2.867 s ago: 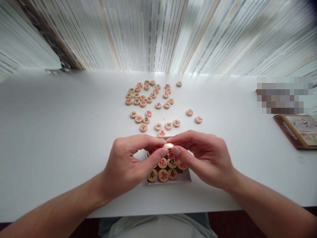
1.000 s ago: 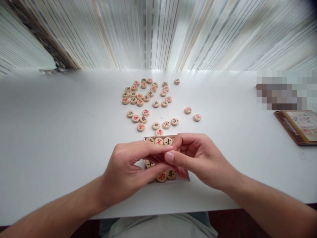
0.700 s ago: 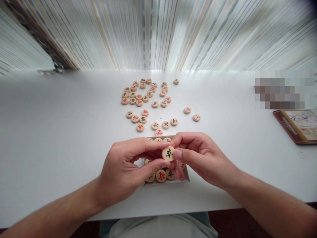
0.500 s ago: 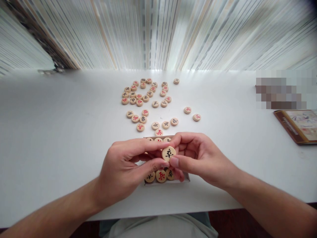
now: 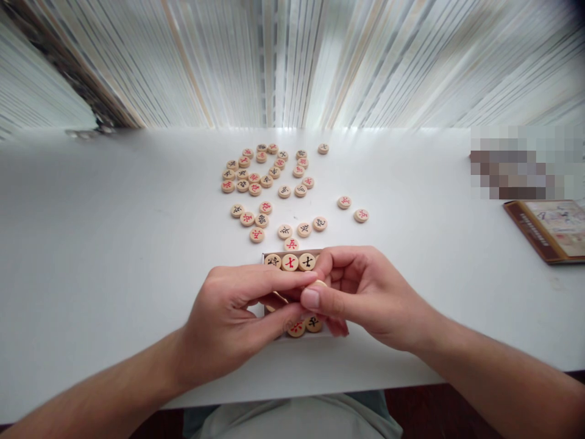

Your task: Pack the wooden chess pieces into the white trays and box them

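Observation:
Over a shallow box [image 5: 264,258], my two hands meet at the fingertips around a round wooden xiangqi piece [image 5: 321,283]. Only its pale upper edge shows; my right thumb covers the rest. My right hand [image 5: 365,299] is closed, thumb and bent fingers gripping the piece. From the other side, my left hand [image 5: 242,305] curves in, its index finger and thumb closed about the same piece. Rows of xiangqi pieces lie in the box, among them a red one [image 5: 290,262] and a black one [image 5: 307,262] at the back. My hands hide the box's middle.
On the white table [image 5: 114,244] beyond the box lie several loose xiangqi pieces, including a red one [image 5: 291,244] close behind it and two red ones off to the right. A brown booklet or flat box [image 5: 548,235] lies at the right. Striped curtains [image 5: 292,67] hang behind.
The held piece has turned: its black character faced me before, and now my right thumb covers it. My left hand has shifted slightly, uncovering more of the back row.

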Motion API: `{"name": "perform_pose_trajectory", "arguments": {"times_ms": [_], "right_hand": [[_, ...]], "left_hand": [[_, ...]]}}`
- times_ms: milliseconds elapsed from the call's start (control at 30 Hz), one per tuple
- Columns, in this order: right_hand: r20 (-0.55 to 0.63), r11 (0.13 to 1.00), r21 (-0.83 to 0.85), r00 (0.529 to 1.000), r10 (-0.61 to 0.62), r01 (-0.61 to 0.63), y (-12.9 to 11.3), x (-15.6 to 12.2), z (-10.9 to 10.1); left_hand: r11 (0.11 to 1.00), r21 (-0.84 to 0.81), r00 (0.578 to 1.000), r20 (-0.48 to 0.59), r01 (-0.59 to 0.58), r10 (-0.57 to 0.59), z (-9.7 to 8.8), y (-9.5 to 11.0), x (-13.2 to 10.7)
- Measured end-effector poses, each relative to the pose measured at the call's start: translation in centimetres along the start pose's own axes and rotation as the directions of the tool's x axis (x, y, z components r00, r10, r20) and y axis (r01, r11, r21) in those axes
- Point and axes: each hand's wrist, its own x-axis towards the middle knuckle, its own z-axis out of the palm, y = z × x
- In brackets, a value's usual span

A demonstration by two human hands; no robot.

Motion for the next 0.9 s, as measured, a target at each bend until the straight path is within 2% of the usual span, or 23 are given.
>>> {"name": "perform_pose_trajectory", "arguments": {"times_ms": [367,700,900], "right_hand": [[0.017,1.0,-0.003,0.999,-0.029,0.03,-0.13,-0.13,0.11],[0.05,0.999,0.034,0.999,0.015,-0.017,-0.25,-0.22,-0.34],[0.062,0.999,0.043,0.998,0.007,-0.01,-0.44,-0.2,-0.32]], "left_hand": [[1.0,-0.004,0.999,-0.015,0.031,-0.031,-0.24,-0.1,-0.22],[1.0,0.016,0.999,-0.032,0.018,-0.017,-0.33,-0.06,-0.26],[0.999,-0.044,1.0,-0.009,0.029,-0.03,-0.4,0.03,-0.3]]}}
